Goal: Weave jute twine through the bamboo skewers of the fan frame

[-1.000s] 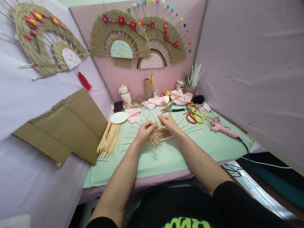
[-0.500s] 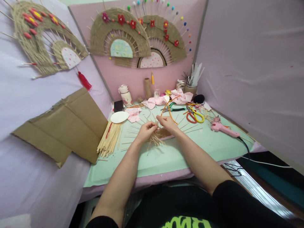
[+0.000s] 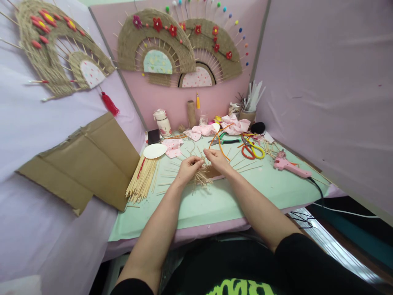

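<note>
A half-round brown cardboard piece (image 3: pixel 212 172) lies mid-table, with thin wooden sticks (image 3: pixel 250 168) fanning out from it. Over its left part, my left hand (image 3: pixel 188 169) is closed in a pinch at the twine, thumb and forefinger together. Loose ends of tan twine (image 3: pixel 201 178) hang in a bunch just below those fingers. My right hand (image 3: pixel 217 161) is closed over the sticks at the far side of the cardboard, its thumb uppermost. What its fingertips grip is hidden behind the hand.
Left of the work lie a stack of wooden sticks (image 3: pixel 141 180) and a white oval disc (image 3: pixel 154 151). Green-handled pliers (image 3: pixel 225 141), scissors (image 3: pixel 253 149) and a pink glue gun (image 3: pixel 291 167) lie to the right. Cardboard (image 3: pixel 82 159) leans at left; finished fans (image 3: pixel 156 41) hang behind.
Both hands stay at the same spot over the cardboard, with only slight finger movement. The whole view has shifted a little; nothing else has visibly moved.
</note>
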`<state>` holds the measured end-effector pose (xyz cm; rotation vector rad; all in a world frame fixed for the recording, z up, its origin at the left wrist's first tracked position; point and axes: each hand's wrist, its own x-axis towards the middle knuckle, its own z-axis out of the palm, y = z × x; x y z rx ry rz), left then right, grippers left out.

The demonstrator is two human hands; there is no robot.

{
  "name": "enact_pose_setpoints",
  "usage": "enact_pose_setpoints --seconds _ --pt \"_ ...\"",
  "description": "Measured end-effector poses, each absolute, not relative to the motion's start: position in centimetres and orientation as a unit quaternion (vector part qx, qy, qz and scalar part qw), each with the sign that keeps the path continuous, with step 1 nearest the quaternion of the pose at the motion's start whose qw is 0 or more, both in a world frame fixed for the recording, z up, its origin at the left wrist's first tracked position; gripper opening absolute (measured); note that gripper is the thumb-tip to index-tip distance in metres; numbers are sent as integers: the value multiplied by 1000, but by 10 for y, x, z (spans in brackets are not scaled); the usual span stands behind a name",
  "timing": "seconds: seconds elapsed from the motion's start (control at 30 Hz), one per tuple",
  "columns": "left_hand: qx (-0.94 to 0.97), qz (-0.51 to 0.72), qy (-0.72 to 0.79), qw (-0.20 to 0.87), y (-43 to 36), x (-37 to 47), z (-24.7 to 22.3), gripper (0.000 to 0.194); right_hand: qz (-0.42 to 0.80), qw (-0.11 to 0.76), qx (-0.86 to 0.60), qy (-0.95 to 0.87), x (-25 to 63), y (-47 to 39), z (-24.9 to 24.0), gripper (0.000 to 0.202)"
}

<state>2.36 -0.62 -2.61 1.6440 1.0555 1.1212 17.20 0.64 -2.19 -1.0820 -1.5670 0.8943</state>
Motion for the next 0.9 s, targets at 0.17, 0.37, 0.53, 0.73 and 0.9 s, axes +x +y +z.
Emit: enact_pose_setpoints --seconds 0.17,0.37,0.53,0.73,0.9 --pt "639 457 434 441 -8 23 -22 29 361 507 -429 -654 171 5 -20 43" --pt "630 467 424 452 -4 20 -26 30 366 512 -401 -665 171 3 -18 34" --pt "626 475 422 453 -1 18 -28 30 369 518 -390 -666 171 4 -17 27" --pt "622 483 426 445 -2 18 -25 28 381 524 -380 -660 171 6 -20 22" --pt "607 498 427 448 -2 18 -25 22 383 523 -379 -660 171 8 -21 18"
